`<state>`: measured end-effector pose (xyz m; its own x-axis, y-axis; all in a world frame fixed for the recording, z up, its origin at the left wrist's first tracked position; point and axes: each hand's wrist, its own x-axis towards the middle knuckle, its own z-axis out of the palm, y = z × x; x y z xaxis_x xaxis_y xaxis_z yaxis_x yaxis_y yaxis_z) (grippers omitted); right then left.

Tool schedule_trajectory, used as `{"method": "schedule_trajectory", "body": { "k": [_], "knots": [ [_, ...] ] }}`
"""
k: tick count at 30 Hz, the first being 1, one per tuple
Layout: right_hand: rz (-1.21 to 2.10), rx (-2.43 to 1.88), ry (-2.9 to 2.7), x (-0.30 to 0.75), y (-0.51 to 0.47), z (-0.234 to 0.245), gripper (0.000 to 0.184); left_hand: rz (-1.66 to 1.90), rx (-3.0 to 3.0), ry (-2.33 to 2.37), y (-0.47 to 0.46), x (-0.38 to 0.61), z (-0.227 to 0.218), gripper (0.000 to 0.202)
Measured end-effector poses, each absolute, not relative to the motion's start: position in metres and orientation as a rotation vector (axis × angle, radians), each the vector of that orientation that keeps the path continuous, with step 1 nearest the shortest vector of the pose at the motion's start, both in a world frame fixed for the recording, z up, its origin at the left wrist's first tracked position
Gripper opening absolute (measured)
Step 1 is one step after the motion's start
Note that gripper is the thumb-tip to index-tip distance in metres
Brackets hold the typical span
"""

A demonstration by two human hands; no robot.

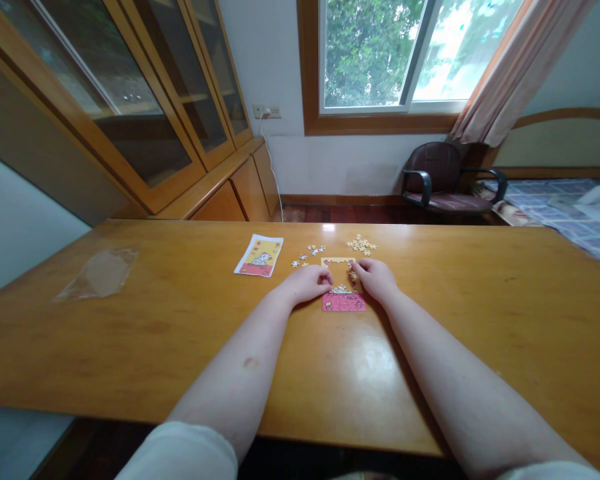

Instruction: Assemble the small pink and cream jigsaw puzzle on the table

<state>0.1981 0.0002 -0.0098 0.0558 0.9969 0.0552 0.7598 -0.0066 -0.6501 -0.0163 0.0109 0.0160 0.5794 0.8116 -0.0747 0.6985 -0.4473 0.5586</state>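
Observation:
A small jigsaw puzzle [343, 301], yellow at the top and pink at the bottom with an unfilled middle, lies on the wooden table [180, 320]. My left hand [307, 283] rests at its left edge, fingers curled and pressed against the frame. On the puzzle's right side my right hand [375, 277] pinches with its fingertips at the right border; what it holds there is too small to name. Loose puzzle pieces [361, 245] lie in a pile just behind, and a few more pieces [307, 255] are scattered to the left.
A printed reference card [259, 256] lies left of the puzzle. A clear plastic bag [100, 272] sits near the table's left end. Beyond the table are a glass-fronted cabinet [145, 113], a dark armchair [445, 180], a window and a bed at far right.

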Motion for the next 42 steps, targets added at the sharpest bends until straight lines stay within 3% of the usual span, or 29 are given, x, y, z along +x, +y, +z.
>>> {"method": "schedule_trajectory", "body": {
  "k": [7, 12, 16, 42],
  "knots": [
    [0.599, -1.469, -1.940, 0.194, -0.006, -0.012, 0.025, 0.314, 2.320, 1.302, 0.012, -0.024, 0.016, 0.020],
    [0.614, -1.125, -2.208, 0.192, -0.010, -0.005, 0.040, 0.241, 2.351, 1.277, 0.009, -0.024, 0.021, 0.018],
    [0.653, -1.002, -2.297, 0.190, -0.011, -0.003, 0.040, 0.207, 2.332, 1.317, 0.008, -0.024, 0.023, 0.024],
    [0.690, -1.052, -2.372, 0.190, -0.011, -0.004, 0.041, 0.231, 2.288, 1.357, 0.012, -0.023, 0.017, 0.022]
  ]
}}
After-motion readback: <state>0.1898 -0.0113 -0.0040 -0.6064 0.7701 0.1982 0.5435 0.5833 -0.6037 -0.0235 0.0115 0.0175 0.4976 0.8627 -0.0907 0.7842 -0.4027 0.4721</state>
